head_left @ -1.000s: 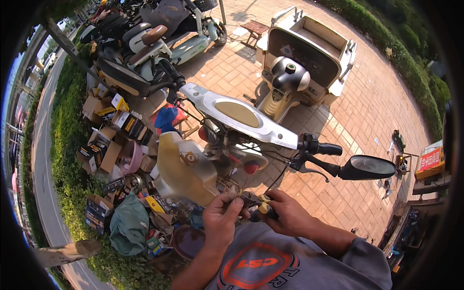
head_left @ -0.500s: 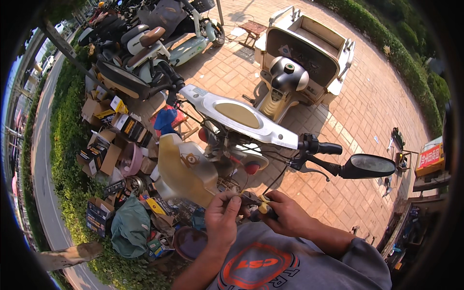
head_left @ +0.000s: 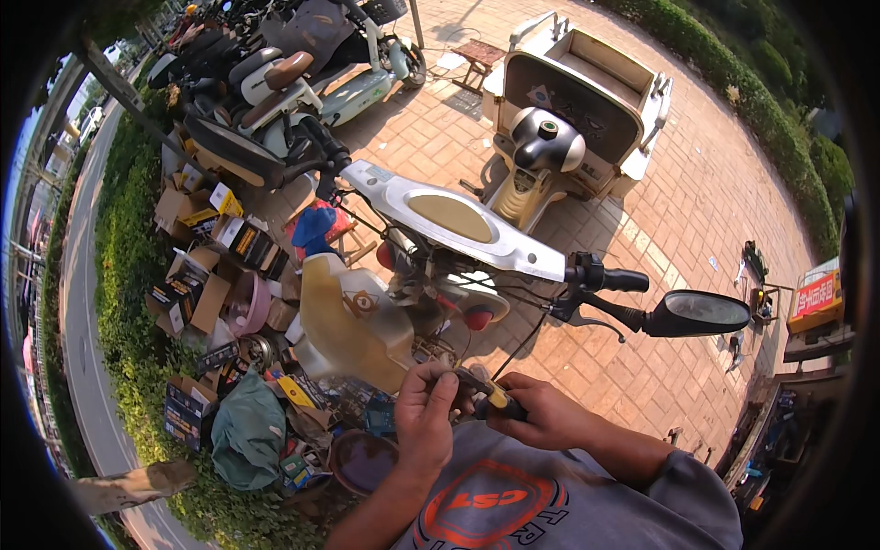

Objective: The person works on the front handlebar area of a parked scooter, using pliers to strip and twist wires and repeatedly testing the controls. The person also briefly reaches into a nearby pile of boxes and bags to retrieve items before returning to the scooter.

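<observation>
My left hand (head_left: 425,403) is closed in a pinch, thumb against fingers, at the jaw end of the pliers. What it pinches is too small to make out. My right hand (head_left: 548,414) wraps round pliers (head_left: 498,400) with yellow and black handles, their jaws pointing toward the left fingertips. Just beyond both hands stands a scooter with a silver handlebar cover (head_left: 408,203) and a cream front panel (head_left: 353,316). Thin black cables run under the cover. A brake lever (head_left: 596,321) and a round-ended mirror (head_left: 701,314) reach out at right.
Cardboard boxes (head_left: 188,298), a pink basin (head_left: 247,307) and a green cloth (head_left: 249,433) crowd the left side along a hedge (head_left: 128,247). Parked scooters (head_left: 357,96) stand behind. A cargo tricycle (head_left: 587,101) is parked on the paving at the far side.
The pliers' handles, spread apart before, have come together in my right hand, which has shifted slightly down and tilted. My left hand has barely moved.
</observation>
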Tool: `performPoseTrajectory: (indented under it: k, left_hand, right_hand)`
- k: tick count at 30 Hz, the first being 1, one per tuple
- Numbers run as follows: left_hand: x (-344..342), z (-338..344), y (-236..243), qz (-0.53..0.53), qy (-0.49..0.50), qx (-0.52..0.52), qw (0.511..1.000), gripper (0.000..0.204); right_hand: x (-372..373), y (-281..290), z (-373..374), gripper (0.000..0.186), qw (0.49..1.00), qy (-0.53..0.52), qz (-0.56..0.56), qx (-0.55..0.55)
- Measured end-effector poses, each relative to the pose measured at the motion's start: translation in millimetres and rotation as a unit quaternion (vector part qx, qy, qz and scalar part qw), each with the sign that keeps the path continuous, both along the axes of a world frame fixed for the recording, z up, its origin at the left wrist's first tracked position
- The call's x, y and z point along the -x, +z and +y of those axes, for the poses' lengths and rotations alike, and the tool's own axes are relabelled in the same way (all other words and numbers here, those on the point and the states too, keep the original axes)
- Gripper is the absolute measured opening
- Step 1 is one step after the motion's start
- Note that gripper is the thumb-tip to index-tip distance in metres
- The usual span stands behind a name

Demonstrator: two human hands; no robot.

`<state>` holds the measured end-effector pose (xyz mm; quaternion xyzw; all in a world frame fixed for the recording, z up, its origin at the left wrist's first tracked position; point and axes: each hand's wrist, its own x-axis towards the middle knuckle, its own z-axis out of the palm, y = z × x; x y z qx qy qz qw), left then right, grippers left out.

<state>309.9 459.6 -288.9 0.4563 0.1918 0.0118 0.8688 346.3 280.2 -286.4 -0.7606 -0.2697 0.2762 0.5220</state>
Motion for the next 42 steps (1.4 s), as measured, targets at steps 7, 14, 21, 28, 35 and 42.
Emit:
performPoseTrajectory:
  k: [7,14,21,28,35,42]
  left_hand:
    - [1,-3,1,-0.014,-0.004,-0.026,1.0,0.009]
    - [6,-1,-3,-0.035,-0.042,-0.111,0.992,0.008]
    - [5,-4,4,-0.017,-0.045,-0.24,0.97,0.009]
    - [1,0,12,-0.037,-0.056,-0.375,0.925,0.013]
    - [-2,7,18,-0.016,-0.091,-0.373,0.923,0.014]
    - [-4,8,9,-0.055,-0.073,-0.402,0.911,0.016]
  right_hand:
    - [-1,-2,-1,0.029,1.0,0.0,0.026,-0.007]
    - [2,11,3,0.027,0.994,-0.058,0.003,0.094]
    - [7,6,0,0.028,0.94,-0.076,-0.281,0.179]
    - [1,6,6,0.025,0.934,-0.08,-0.302,0.175]
    - [-5,2,7,0.03,0.92,-0.062,-0.331,0.199]
    - [-10,10,6,0.021,0.918,-0.049,-0.343,0.191]
